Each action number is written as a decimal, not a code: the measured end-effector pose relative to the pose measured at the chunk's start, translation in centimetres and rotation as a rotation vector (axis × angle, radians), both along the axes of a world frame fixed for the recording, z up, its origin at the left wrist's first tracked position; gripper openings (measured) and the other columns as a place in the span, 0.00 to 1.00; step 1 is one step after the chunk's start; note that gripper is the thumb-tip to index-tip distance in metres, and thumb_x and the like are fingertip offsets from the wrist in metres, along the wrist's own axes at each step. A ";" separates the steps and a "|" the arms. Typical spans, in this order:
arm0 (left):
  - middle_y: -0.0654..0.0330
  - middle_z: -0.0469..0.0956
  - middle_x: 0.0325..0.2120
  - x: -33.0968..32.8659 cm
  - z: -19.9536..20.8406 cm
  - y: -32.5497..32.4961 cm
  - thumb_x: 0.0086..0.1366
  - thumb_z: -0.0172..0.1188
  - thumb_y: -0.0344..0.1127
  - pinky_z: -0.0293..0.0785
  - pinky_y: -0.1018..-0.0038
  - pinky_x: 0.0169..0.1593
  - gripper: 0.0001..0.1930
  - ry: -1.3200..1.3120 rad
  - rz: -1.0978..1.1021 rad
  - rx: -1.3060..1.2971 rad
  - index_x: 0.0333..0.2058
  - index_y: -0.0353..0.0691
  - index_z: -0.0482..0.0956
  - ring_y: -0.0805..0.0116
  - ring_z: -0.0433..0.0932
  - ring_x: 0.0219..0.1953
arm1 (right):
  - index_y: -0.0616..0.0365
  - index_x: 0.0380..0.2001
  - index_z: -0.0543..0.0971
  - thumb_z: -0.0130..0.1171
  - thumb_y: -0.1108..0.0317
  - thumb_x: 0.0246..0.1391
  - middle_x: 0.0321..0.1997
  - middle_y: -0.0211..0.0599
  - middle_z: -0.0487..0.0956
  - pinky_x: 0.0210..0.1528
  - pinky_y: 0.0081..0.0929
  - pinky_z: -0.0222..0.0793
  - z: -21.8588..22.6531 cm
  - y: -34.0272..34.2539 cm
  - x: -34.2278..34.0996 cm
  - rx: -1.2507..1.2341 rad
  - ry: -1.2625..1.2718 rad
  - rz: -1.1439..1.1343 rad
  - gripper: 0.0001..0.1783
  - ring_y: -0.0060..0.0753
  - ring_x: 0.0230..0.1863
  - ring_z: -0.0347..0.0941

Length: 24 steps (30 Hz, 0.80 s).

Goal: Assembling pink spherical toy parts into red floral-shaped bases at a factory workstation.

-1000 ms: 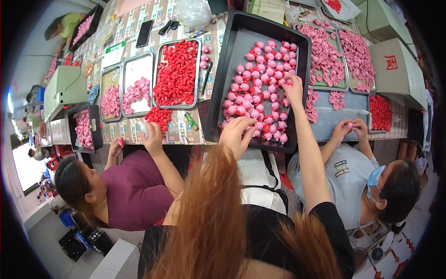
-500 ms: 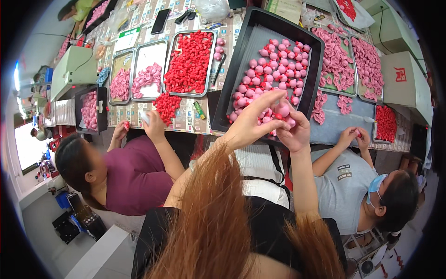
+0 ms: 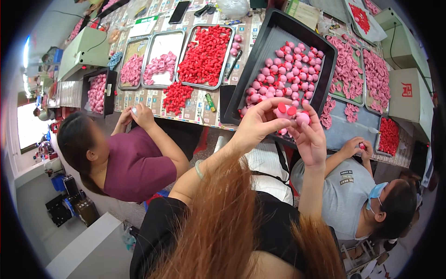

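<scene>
Above the near edge of a black tray [image 3: 234, 100], my two hands are close together. Thumb and fingers of my left hand [image 3: 258, 122] pinch a pink ball with red discs [image 3: 284, 110]; two flat red ovals show on it. Against it, the curled fingers of my right hand [image 3: 310, 139] hold a plain pink ball [image 3: 302, 118] with a small raised bump. Whether the two balls are joined I cannot tell. In the tray under my hands lie many pink balls with red parts [image 3: 291, 65].
A metal tray of red pieces [image 3: 206, 56] stands to the left, with loose red pieces [image 3: 176, 97] before it. At right are trays of flat pink pieces [image 3: 346, 69]. A person in purple [image 3: 139, 162] sits at left, another in grey [image 3: 332, 195] at right.
The pieces between my fingers have turned, so the two red ovals now show. The view has shifted, and the person at left has brought both hands together.
</scene>
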<state>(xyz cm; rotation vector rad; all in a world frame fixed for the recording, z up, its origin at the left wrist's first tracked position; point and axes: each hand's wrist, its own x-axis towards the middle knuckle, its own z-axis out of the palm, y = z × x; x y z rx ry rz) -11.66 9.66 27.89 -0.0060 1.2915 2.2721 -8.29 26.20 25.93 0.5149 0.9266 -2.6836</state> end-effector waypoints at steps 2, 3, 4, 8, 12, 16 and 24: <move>0.60 0.72 0.40 0.3 0.6 0.0 0.52 0.58 0.24 0.68 0.78 0.45 0.21 0.004 -0.019 -0.008 0.46 0.37 0.67 0.74 0.71 0.42 | 0.58 0.52 0.58 0.48 0.79 0.48 0.43 0.36 0.68 0.40 0.21 0.66 0.0 0.2 0.3 0.050 0.180 0.059 0.26 0.26 0.38 0.70; 0.60 0.72 0.40 0.4 0.8 0.0 0.52 0.58 0.24 0.68 0.78 0.45 0.21 0.003 -0.015 -0.007 0.46 0.37 0.67 0.74 0.71 0.42 | 0.58 0.52 0.58 0.48 0.79 0.48 0.43 0.36 0.68 0.40 0.21 0.66 0.1 0.1 0.4 0.051 0.179 0.063 0.26 0.26 0.38 0.70; 0.61 0.72 0.39 0.6 1.0 0.0 0.52 0.58 0.24 0.68 0.79 0.44 0.21 0.029 -0.006 -0.001 0.46 0.37 0.67 0.76 0.71 0.40 | 0.58 0.52 0.58 0.49 0.80 0.48 0.44 0.36 0.67 0.40 0.20 0.66 0.3 0.0 0.4 0.109 0.191 0.039 0.26 0.25 0.38 0.69; 0.63 0.71 0.39 1.0 1.2 0.0 0.52 0.59 0.25 0.69 0.80 0.43 0.21 0.100 -0.006 -0.030 0.46 0.37 0.67 0.76 0.71 0.40 | 0.58 0.52 0.59 0.50 0.82 0.46 0.45 0.35 0.66 0.42 0.20 0.65 1.1 -0.2 0.7 0.107 0.206 -0.024 0.27 0.23 0.41 0.68; 0.63 0.70 0.40 1.1 1.2 0.2 0.52 0.59 0.25 0.68 0.80 0.44 0.21 0.079 -0.004 0.016 0.46 0.37 0.66 0.76 0.71 0.41 | 0.58 0.50 0.60 0.51 0.82 0.45 0.46 0.35 0.66 0.45 0.20 0.64 1.7 -0.7 1.0 0.353 0.269 -0.102 0.27 0.23 0.43 0.66; 0.62 0.71 0.40 1.1 1.2 -0.2 0.52 0.58 0.24 0.67 0.80 0.45 0.21 -0.019 -0.010 0.000 0.46 0.38 0.66 0.76 0.71 0.42 | 0.59 0.49 0.60 0.54 0.83 0.44 0.45 0.36 0.67 0.46 0.20 0.63 2.2 -1.3 1.0 0.535 0.387 -0.138 0.27 0.22 0.45 0.65; 0.62 0.71 0.39 1.0 1.1 -0.2 0.52 0.58 0.25 0.68 0.80 0.44 0.21 -0.054 -0.016 0.027 0.46 0.38 0.66 0.76 0.71 0.42 | 0.59 0.49 0.60 0.54 0.83 0.42 0.46 0.38 0.68 0.49 0.23 0.63 2.8 -1.2 1.1 0.461 0.416 -0.118 0.29 0.25 0.46 0.66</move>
